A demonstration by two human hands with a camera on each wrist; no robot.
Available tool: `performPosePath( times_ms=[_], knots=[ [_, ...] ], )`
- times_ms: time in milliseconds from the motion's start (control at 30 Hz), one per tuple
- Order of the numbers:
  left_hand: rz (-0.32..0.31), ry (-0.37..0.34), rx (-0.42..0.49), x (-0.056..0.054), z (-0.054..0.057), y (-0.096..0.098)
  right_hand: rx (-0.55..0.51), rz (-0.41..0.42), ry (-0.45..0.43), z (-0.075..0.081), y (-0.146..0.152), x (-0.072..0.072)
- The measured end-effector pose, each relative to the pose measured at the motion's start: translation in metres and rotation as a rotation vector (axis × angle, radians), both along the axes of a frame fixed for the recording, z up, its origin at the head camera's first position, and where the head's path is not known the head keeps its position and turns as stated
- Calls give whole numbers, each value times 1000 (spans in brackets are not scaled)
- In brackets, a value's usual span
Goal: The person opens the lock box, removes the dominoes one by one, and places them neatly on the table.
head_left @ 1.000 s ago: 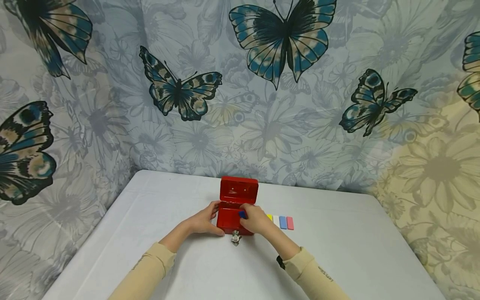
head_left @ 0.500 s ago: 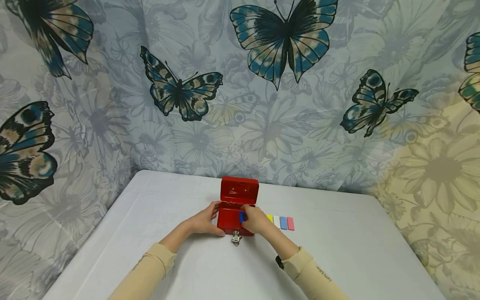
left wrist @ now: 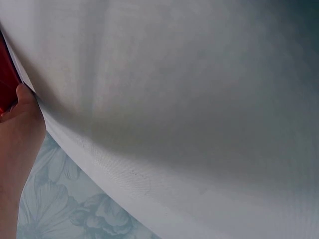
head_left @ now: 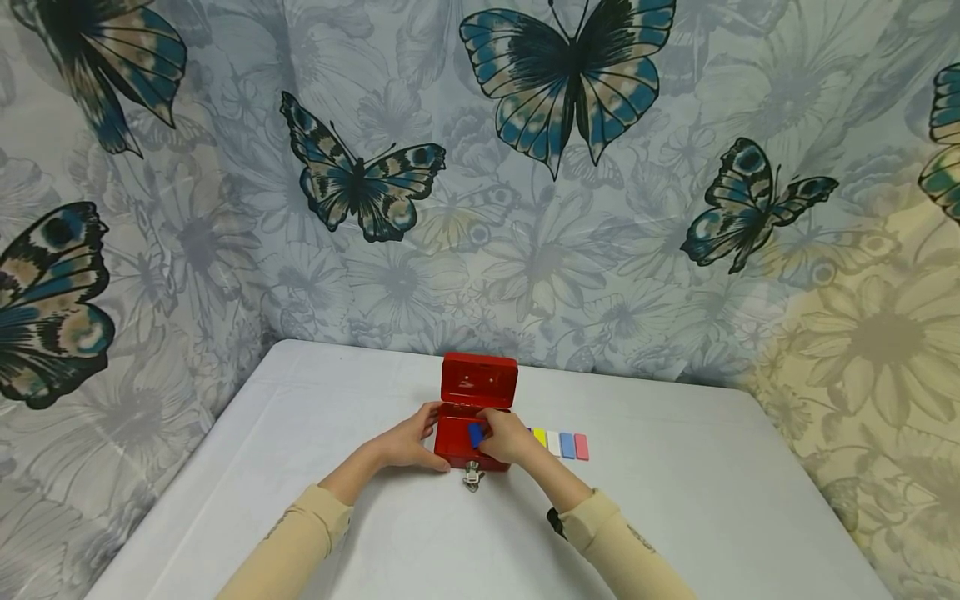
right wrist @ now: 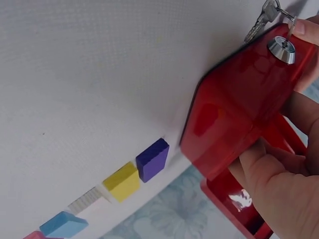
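A red metal cash box stands on the white table with its lid raised at the back. Keys hang from the lock at its front. My left hand grips the box's left side, the thumb by the front corner and the fingers towards the back. Over the box, my right hand pinches a dark blue rectangular block. In the right wrist view the box wall hides that block and the right fingertips.
Right of the box lies a row of small blocks: purple, yellow, white, light blue and pink. A wall cloth with butterflies hangs behind the table.
My right hand has shifted slightly left inside the box with the dark blue block, and more of the block shows. The left hand stays on the box's side.
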State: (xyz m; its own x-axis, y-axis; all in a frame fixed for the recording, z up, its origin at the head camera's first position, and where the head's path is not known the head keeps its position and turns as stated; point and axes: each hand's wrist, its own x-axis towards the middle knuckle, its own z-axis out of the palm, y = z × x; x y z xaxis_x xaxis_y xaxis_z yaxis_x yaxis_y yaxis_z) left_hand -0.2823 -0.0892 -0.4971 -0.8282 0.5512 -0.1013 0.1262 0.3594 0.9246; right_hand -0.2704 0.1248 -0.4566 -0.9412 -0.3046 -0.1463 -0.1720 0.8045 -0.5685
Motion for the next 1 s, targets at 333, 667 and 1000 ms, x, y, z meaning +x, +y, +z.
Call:
performPosePath(
  times_ms=[333, 667, 1000],
  knots=[
    [6, 9, -18, -1, 0, 0, -24, 7, -7, -5, -4, -5],
    [13, 1, -24, 0, 1, -1, -97, 18, -12, -10, -6, -8],
    [2, -3, -15, 1, 0, 0, -104, 15, 16, -16, -10, -9]
  ],
)
